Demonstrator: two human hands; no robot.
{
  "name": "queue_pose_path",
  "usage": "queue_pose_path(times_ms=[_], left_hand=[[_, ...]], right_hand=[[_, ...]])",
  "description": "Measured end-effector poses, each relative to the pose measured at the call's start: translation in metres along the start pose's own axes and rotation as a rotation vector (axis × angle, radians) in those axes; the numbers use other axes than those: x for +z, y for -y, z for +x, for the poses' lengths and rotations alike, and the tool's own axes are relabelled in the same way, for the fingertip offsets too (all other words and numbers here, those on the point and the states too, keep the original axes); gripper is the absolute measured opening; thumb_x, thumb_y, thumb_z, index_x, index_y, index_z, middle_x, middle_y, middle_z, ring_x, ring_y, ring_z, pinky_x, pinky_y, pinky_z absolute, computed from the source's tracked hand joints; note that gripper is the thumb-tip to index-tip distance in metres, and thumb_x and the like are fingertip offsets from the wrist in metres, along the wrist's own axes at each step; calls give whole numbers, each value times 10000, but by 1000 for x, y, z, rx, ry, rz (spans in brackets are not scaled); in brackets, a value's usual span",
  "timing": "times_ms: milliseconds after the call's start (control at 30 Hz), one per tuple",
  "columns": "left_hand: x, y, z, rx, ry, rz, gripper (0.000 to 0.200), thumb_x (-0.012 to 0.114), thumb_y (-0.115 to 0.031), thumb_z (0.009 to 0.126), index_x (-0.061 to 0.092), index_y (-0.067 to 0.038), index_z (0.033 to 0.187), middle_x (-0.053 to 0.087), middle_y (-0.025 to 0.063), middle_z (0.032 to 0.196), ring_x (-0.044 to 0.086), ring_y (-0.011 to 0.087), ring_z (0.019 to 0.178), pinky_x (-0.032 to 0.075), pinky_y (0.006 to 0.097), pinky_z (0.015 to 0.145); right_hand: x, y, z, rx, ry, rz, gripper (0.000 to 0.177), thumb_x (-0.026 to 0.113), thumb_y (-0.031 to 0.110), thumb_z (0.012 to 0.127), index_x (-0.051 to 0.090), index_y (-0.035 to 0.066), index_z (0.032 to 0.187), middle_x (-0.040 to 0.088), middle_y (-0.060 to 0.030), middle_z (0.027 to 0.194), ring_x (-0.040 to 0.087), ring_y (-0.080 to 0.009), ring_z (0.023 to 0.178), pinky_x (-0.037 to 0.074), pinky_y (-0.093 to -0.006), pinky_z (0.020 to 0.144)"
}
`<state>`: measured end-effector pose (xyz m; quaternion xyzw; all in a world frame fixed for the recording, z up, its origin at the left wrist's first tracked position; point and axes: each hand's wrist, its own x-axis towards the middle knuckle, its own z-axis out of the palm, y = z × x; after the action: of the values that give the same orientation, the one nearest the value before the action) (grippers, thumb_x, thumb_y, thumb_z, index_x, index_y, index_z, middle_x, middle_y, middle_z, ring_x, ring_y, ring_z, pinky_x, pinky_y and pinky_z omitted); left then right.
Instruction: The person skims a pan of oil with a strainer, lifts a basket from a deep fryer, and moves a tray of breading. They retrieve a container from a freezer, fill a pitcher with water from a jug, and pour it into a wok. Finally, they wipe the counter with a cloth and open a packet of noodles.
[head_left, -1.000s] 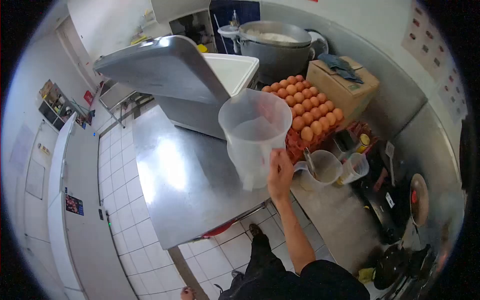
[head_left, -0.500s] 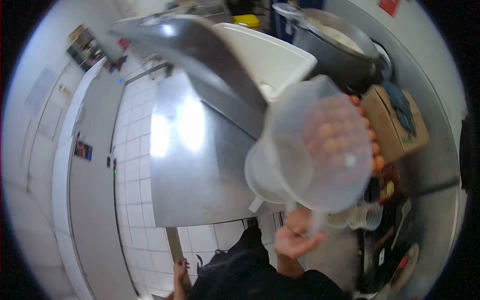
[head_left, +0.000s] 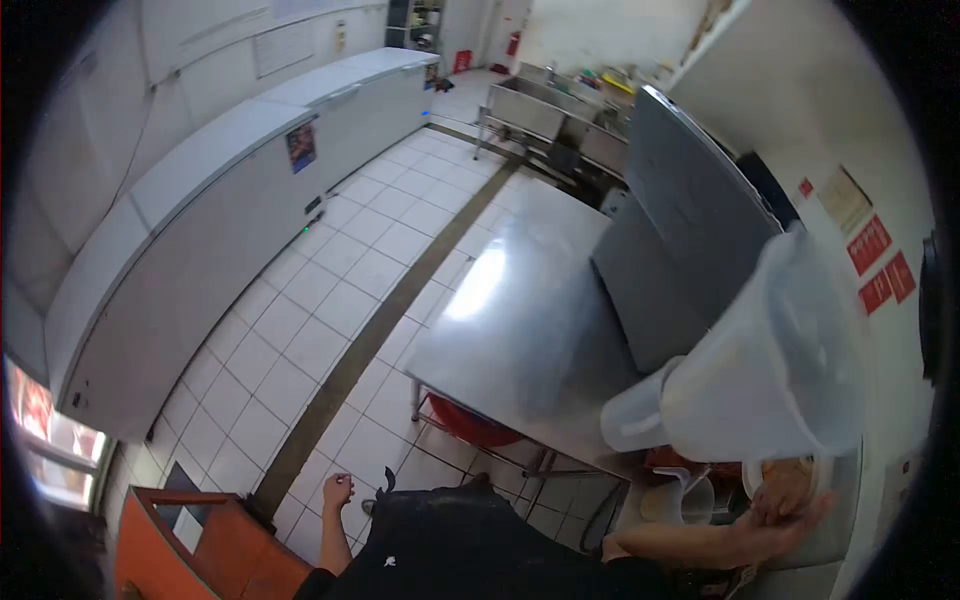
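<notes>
My right hand (head_left: 785,510) is raised at the lower right, its fingers curled at the handle side of a large translucent plastic pitcher (head_left: 760,370). The pitcher is tilted, with its wide mouth facing up and to the right. A second translucent pitcher (head_left: 637,415) shows at its base end, and the two look nested. Both seem to hold nothing. Down by my side hangs my left hand (head_left: 338,490), fingers loosely curled with nothing visible in them. Below the pitchers stands a clear plastic jug (head_left: 680,498) near my right forearm.
A steel table (head_left: 520,300) stands ahead, with a large upright metal panel (head_left: 690,200) on its right side. White chest freezers (head_left: 230,210) line the left wall. An orange cabinet (head_left: 215,550) is at lower left, a sink (head_left: 530,105) at the back. A red tub (head_left: 470,425) sits under the table.
My view has swung upward and to the right wall side. The pitchers in my right hand have moved right and tipped. Eggs and the large pot have left the view.
</notes>
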<state>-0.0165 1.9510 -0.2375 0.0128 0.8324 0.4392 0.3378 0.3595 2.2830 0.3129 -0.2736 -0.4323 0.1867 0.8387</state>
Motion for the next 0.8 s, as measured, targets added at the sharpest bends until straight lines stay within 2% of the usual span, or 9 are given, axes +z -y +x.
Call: queue_pose_path(times_ms=[100, 133, 167, 233, 267, 367, 533, 700, 800], left_hand=[[-51, 52, 9, -34, -100, -259, 232, 543, -183, 849, 628, -9, 976, 640, 92, 710, 606, 143, 522, 462, 269, 406], [-67, 71, 20, 67, -121, -322, 207, 554, -142, 831, 632, -18, 977, 649, 109, 792, 616, 150, 598, 490, 275, 465], [-79, 93, 29, 158, -113, -451, 256, 563, -127, 862, 591, -21, 1093, 631, 114, 997, 624, 170, 814, 534, 292, 663], [-93, 133, 61, 568, -462, -109, 337, 581, -57, 814, 536, 5, 1141, 622, 88, 996, 596, 155, 893, 508, 318, 766], [-131, 93, 36, 457, -327, -617, 321, 579, -59, 805, 549, 2, 1119, 630, 74, 1002, 592, 147, 894, 505, 320, 750], [-225, -6, -22, 162, -634, -362, 234, 512, -259, 900, 619, -103, 1038, 663, 69, 939, 618, 224, 898, 484, 367, 797], [-321, 6, 2, 201, -711, -586, 307, 484, -285, 926, 606, -54, 1087, 661, 61, 896, 626, 176, 807, 500, 310, 721], [-420, 22, 47, -64, -522, -909, 564, 363, -542, 929, 603, -73, 1130, 639, 71, 1058, 595, 196, 958, 474, 336, 781], [-491, 28, 103, -4, -398, -1083, 838, 247, -728, 853, 517, -47, 1259, 500, 98, 1306, 412, 257, 1253, 325, 433, 1001]], right_hand=[[22, -3, -68, -41, -68, -232, 504, 492, 440, 907, 508, 9, 1169, 447, -20, 622, 319, -84, 426, 314, -231, 403], [57, 9, -96, 335, 93, -162, 517, 493, 422, 911, 478, 10, 1223, 440, -13, 614, 317, -69, 428, 310, -225, 386], [79, -21, -119, 439, 261, -119, 508, 495, 413, 911, 477, 16, 1228, 445, -12, 618, 330, -73, 440, 320, -231, 407], [146, -67, -206, 612, 624, -10, 491, 499, 393, 911, 477, 26, 1237, 455, -10, 626, 355, -83, 464, 340, -242, 449], [183, -82, -259, 678, 806, 22, 484, 501, 384, 912, 476, 31, 1241, 459, -10, 629, 368, -87, 476, 350, -248, 470], [273, -95, -443, 887, 1264, 123, 462, 508, 355, 913, 475, 47, 1255, 474, -7, 641, 406, -102, 512, 379, -264, 533], [325, -126, -730, 1378, 1949, 259, 435, 518, 308, 914, 473, 73, 1278, 497, -4, 659, 468, -125, 572, 429, -292, 639], [346, 60, -892, 957, 2560, 151, 386, 481, 402, 924, 634, 64, 820, 558, -18, 714, 506, -112, 646, 383, -255, 620], [379, 88, -1010, 689, 2807, 397, 405, 479, 383, 926, 642, 23, 837, 570, -67, 761, 516, -161, 768, 411, -316, 691]])
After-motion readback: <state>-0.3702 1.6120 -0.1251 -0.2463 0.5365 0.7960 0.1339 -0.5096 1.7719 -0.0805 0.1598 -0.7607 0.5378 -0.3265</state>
